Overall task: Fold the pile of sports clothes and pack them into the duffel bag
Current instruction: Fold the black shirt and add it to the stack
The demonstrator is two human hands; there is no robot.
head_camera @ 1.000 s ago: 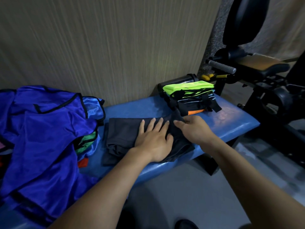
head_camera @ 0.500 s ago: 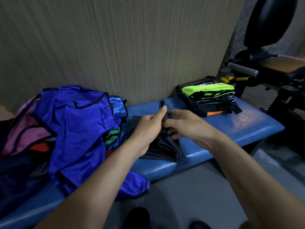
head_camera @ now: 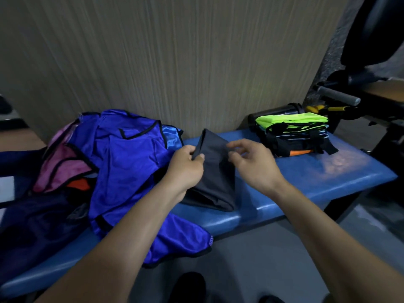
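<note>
— Left hand (head_camera: pixel 185 166)?
— Pinching the raised edge of the dark grey folded garment (head_camera: pixel 215 171), thumb and fingers clamped on the cloth near its top corner.
— Right hand (head_camera: pixel 253 162)?
— Hovering just beside the same garment's right edge, fingers loosely bent and spread, grasping nothing; fingertips (head_camera: pixel 232 146) close to the cloth, contact impossible to confirm.
— And the garment itself?
— Lower part resting on the blue padded desk (head_camera: pixel 328 178), upper part lifted and tilted toward the wall, roughly mid-desk between the two heaps.
— Left of it?
— Loose pile of unfolded clothes: a shiny blue bib with black trim (head_camera: pixel 126 162) on top, draped over the desk's front edge; a pink bib (head_camera: pixel 63 165) and a scrap of orange cloth (head_camera: pixel 79 184) beneath, further left.
— Right of it?
— Neat stack of folded bibs (head_camera: pixel 293 132), neon green on top, black straps hanging down, an orange layer at the bottom. Well apart from the grey garment.
— Behind the stack?
— Dark cylindrical bottle (head_camera: pixel 275 109) lying against the wall.
— Duffel bag?
— Possibly the dark navy fabric (head_camera: pixel 32 221) at far left; cannot tell for sure.
</note>
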